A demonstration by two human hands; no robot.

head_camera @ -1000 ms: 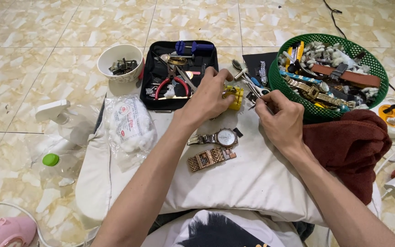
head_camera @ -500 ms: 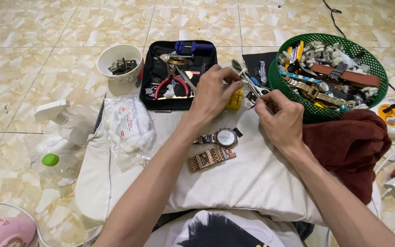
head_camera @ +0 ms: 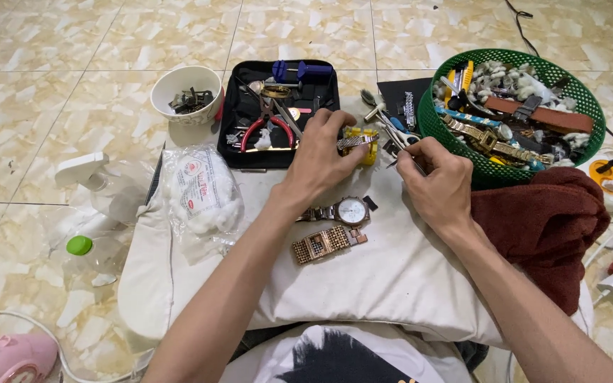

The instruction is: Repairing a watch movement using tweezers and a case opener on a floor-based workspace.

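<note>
My left hand grips a yellow watch-band holder block with a metal band piece laid across it, at the far edge of a white cushion. My right hand sits just right of the block, pinching a thin metal tool whose tip points at the band. Below my hands lie a round white-faced wristwatch and a rose-gold square-link watch band, both untouched.
A black tool tray with red pliers stands behind the block. A white cup of small parts is at its left. A green basket of watches and straps sits at right above a maroon cloth. A cotton bag and spray bottle lie left.
My left hand has settled onto the yellow block and turned slightly. My right hand has shifted a little lower and right with its tool. The watches on the cushion have not moved.
</note>
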